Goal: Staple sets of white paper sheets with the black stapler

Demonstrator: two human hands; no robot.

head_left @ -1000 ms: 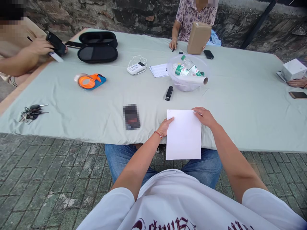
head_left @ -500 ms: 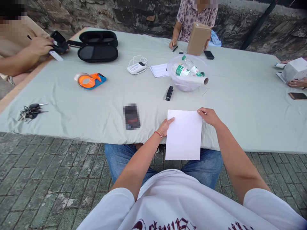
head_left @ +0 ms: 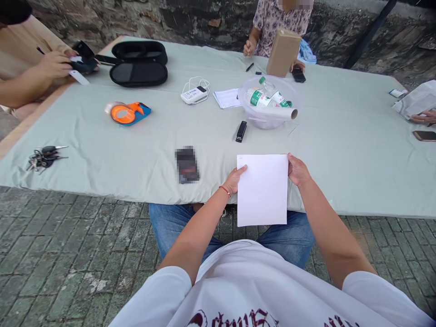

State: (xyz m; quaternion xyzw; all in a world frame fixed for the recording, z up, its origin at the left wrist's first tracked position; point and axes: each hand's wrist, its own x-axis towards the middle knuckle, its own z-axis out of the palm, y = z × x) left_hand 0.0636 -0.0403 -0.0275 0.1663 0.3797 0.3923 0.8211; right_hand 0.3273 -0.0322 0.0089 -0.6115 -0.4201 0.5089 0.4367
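Note:
A white sheaf of paper (head_left: pixel 262 193) hangs over the front edge of the table, its lower part above my lap. A small staple shows at its upper left corner. My left hand (head_left: pixel 235 180) pinches the left side, the thumb lying on top and the fingers hidden beneath. At the upper right corner my right hand (head_left: pixel 297 169) is closed on the paper's edge, with most of its fingers behind the sheet. Beyond the paper a black stapler (head_left: pixel 241 131) lies on the cloth, touched by neither hand.
A clear tub (head_left: pixel 250 113) holds plastic bottles and a paper roll. Left of it lie written sheets (head_left: pixel 226 98), a white device with a cord (head_left: pixel 195 95), an orange tape dispenser (head_left: pixel 127 113), keys (head_left: pixel 44 158) and an open black case (head_left: pixel 139 74). Other people sit around the table.
My right hand has shifted slightly right and changed its hold from the corner to the right edge. The paper has straightened a little. Across the table, a person's hand has lifted off the cloth.

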